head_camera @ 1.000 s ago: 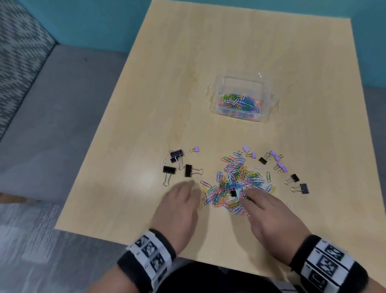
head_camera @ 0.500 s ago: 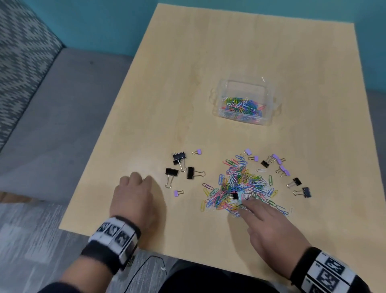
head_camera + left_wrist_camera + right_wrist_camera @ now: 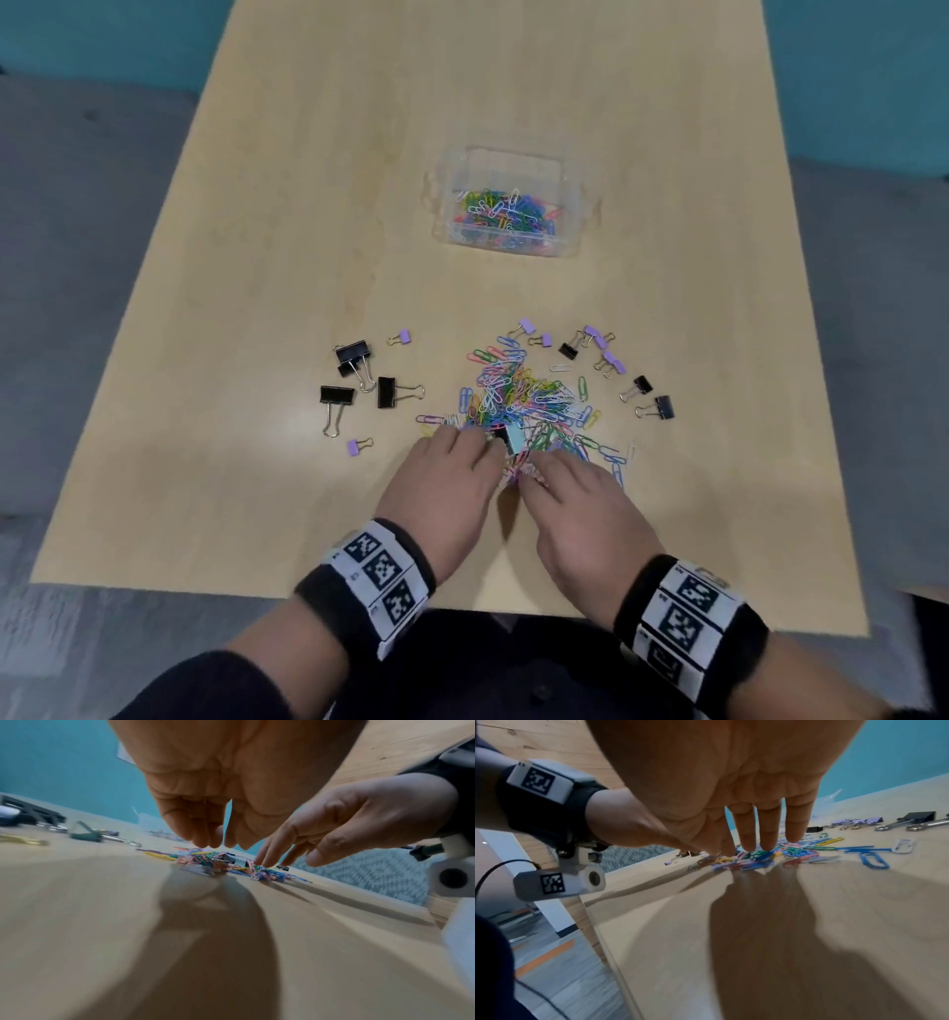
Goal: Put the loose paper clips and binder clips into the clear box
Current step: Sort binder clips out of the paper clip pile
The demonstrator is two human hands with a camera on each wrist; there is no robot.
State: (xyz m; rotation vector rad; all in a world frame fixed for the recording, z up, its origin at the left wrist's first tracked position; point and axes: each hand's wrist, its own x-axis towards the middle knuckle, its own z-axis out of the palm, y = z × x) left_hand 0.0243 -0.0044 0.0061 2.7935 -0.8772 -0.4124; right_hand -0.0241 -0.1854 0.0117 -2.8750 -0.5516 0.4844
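Observation:
The clear box (image 3: pixel 506 163) stands mid-table with coloured paper clips in its bottom. A pile of loose paper clips (image 3: pixel 529 401) lies nearer me, with a pale blue binder clip (image 3: pixel 513 439) on its near edge. Black binder clips (image 3: pixel 354 354) lie left of the pile; black and purple binder clips (image 3: pixel 611 362) lie to its right. My left hand (image 3: pixel 470 442) touches the pile's near left edge, fingers bent down and thumb close beside them (image 3: pixel 221 841), nothing seen between. My right hand (image 3: pixel 534 465) rests its straight fingertips (image 3: pixel 767 846) on the pile's near side.
The wooden table (image 3: pixel 308 205) ends just behind my wrists and drops to grey floor on the left. A small purple binder clip (image 3: pixel 359 446) lies alone left of my left hand. A teal wall stands behind the table.
My left hand has swung from the table's left part back to the pile, beside my right hand. My right hand has stayed at the pile's near edge.

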